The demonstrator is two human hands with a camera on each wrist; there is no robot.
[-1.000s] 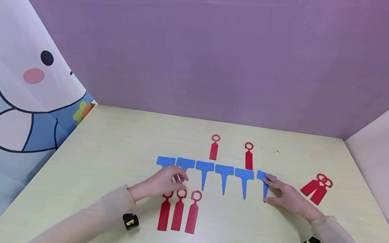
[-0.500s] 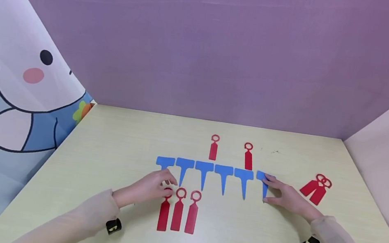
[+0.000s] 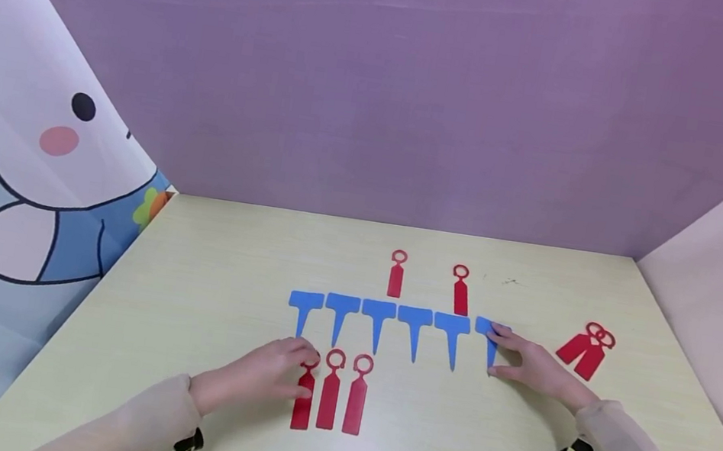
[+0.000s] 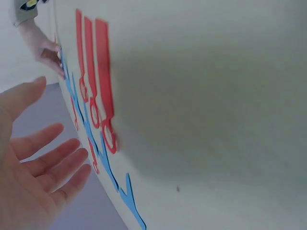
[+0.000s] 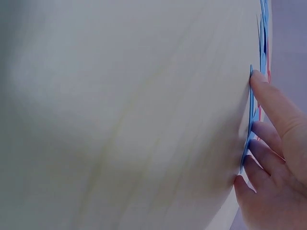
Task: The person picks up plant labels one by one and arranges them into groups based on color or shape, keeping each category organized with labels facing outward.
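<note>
In the head view, my left hand [image 3: 260, 375] reaches over the leftmost red ring-topped tag [image 3: 301, 411]. Its thumb and fingers are spread apart with nothing held between them, as the left wrist view shows. Two more red tags [image 3: 328, 403] lie just right of it, rings pointing away from me. My right hand [image 3: 538, 370] rests at the rightmost blue T-shaped plant label [image 3: 491, 348]. Fingertips touch its wide head and the thumb is at its pointed end; in the right wrist view these fingers [image 5: 264, 148] look fairly straight along it.
Several blue T-shaped labels [image 3: 379, 310] form a row across the table [image 3: 226, 253], points toward me. Behind them lie two separate red tags, one left [image 3: 396, 280] and one right [image 3: 460, 299]. Two overlapping red tags [image 3: 590, 359] lie beyond the right hand. A purple wall [image 3: 406, 108] stands behind.
My left hand has moved left and toward me, off the blue labels at the row's left end, to the leftmost red tag. The right hand stays at the rightmost blue label.
</note>
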